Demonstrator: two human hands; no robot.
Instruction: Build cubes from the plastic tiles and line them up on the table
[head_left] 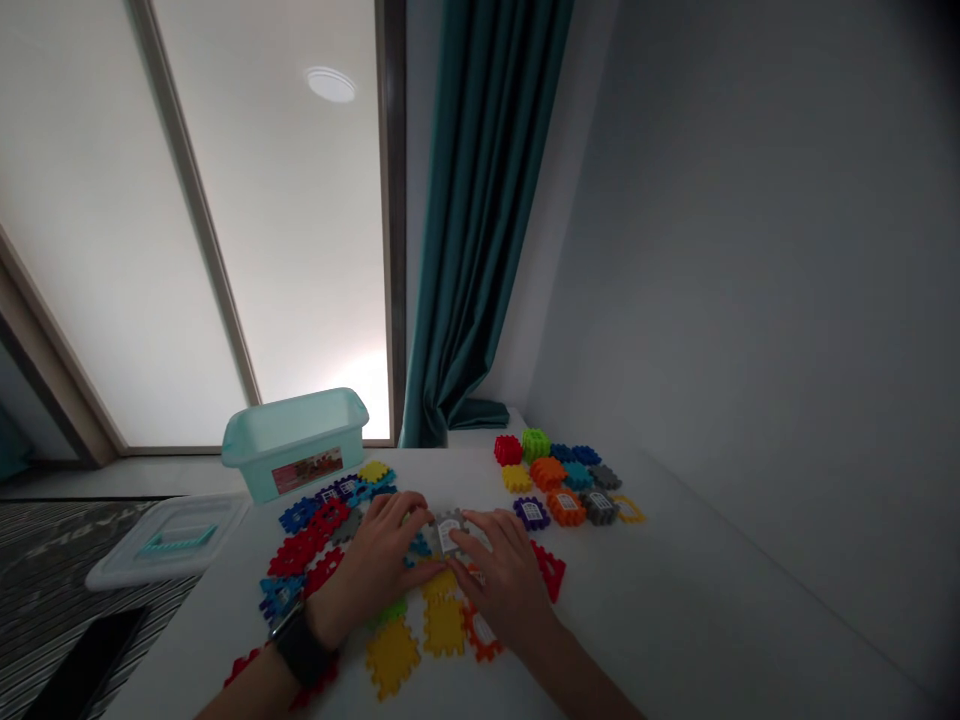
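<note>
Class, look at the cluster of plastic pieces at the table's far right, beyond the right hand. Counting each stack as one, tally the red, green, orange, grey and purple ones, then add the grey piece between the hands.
Red stack: 1
Green stack: 1
Orange stacks: 2
Grey ones: 2
Purple one: 1
Handled grey piece: 1
Total: 8

- Pale green tub (255, 480) with a printed label (307, 471), on the white counter (697, 620), beyond the hands (510, 575) and to the left
- Translucent lid (157, 515) with a teal handle (180, 540), farther left
- Dark flat object (90, 660), far left and nearer
- Teal curtain (487, 200), hanging straight beyond
- Frosted panels (277, 250), left of the curtain
- Grey wall (750, 300), right of the hands
</note>
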